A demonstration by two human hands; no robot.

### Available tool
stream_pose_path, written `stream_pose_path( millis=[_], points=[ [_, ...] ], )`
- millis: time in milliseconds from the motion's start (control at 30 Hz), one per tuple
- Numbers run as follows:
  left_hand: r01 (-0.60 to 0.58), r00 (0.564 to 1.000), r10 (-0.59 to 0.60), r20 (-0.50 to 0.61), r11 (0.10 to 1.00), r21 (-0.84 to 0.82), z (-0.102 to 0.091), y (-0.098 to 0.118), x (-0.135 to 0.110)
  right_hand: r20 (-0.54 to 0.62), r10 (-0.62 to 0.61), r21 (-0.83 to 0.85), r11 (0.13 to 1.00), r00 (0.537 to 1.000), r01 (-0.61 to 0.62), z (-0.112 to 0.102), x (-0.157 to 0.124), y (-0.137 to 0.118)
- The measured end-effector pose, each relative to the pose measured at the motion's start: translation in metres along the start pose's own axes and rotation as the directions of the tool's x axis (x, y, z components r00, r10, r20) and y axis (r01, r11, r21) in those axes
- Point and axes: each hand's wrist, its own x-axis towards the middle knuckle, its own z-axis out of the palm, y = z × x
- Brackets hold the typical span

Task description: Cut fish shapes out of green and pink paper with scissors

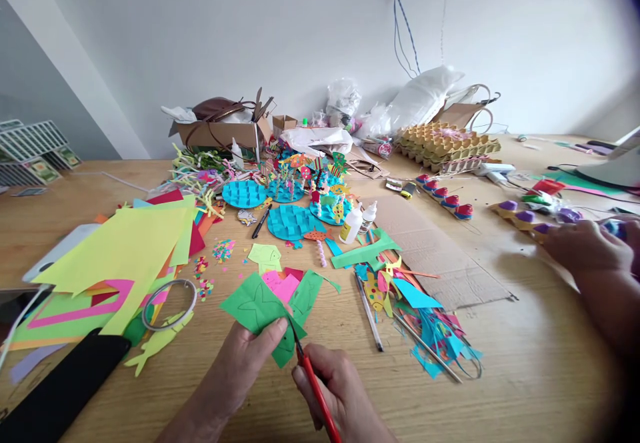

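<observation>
In the head view, my left hand pinches a sheet of green paper with a fish outline drawn on it. Red-handled scissors sit in my right hand, their blades at the paper's right edge beside my left thumb. Just beyond lie another green paper piece with drawn lines, a pink paper piece and a pale yellow-green piece with a fish drawn on it. A cut-out yellow fish rests to the left, near a roll of tape.
Coloured paper sheets pile up at left. Blue discs with paper fish stand mid-table beside glue bottles. Paper scraps and a cardboard sheet lie right. Another person's hands handle a painted egg-carton strip.
</observation>
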Motion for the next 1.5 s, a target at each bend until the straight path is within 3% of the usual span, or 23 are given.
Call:
stream_pose_path(
  millis=[267,567,1233,1500],
  points=[
    [0.014,1.0,-0.018,-0.02,0.984,-0.176,-0.002,-0.012,0.0,-0.007,0.006,-0.017,1.0,1.0,-0.006,0.0,0.0,-0.001],
    [-0.018,1.0,0.015,-0.026,0.994,-0.108,0.003,-0.007,-0.001,-0.004,0.013,-0.006,1.0,1.0,-0.013,-0.001,-0.001,-0.004],
    [0.023,1.0,-0.021,0.016,0.985,-0.168,0.001,-0.012,-0.002,0.002,0.028,0.02,0.999,1.0,-0.028,-0.002,-0.003,0.0],
    [0.008,0.999,-0.014,-0.033,0.986,-0.169,0.003,-0.009,-0.002,-0.004,0.045,0.03,0.999,0.999,-0.044,0.0,-0.003,0.001]
  ],
)
